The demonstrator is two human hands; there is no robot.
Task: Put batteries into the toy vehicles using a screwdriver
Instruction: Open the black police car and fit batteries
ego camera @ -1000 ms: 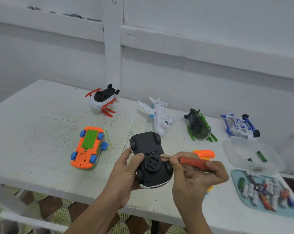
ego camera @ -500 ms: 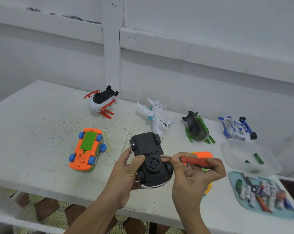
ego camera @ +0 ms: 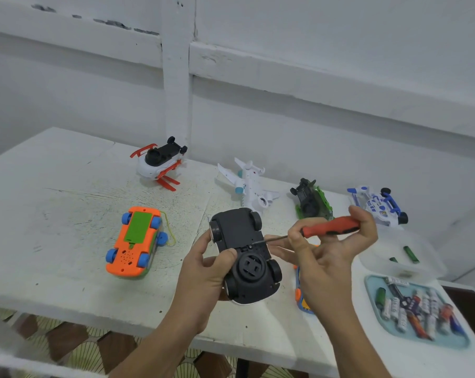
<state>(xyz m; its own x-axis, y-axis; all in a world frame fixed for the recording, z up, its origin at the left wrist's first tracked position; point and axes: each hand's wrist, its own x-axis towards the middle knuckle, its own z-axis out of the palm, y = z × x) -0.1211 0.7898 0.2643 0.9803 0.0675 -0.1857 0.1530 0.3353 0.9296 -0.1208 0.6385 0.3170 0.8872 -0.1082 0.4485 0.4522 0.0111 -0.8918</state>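
left hand: closed around the black toy car; thumb laid across the underside, fingers wrapped round the far side.
black toy car: held upside down just above the desk, over the near edge around mid-length; wheels up, round black part seen on the nearer half of the underside.
right hand: screwdriver is gripped; red handle pinched between thumb and fingertips, palm turned up.
screwdriver: shaft is pointed left, tip set against the car's underside near its middle.
orange toy car: laid upside down left of the held car, green panel up, blue wheels.
back edge, left to right: white-red helicopter, white plane, green vehicle, blue-white vehicle, all flipped or tipped.
clear container: placed towards the right edge; green batteries seen inside.
teal tray: at the near right corner, loaded with mixed batteries.
orange-blue toy: mostly hidden under the right hand; type cannot be told.
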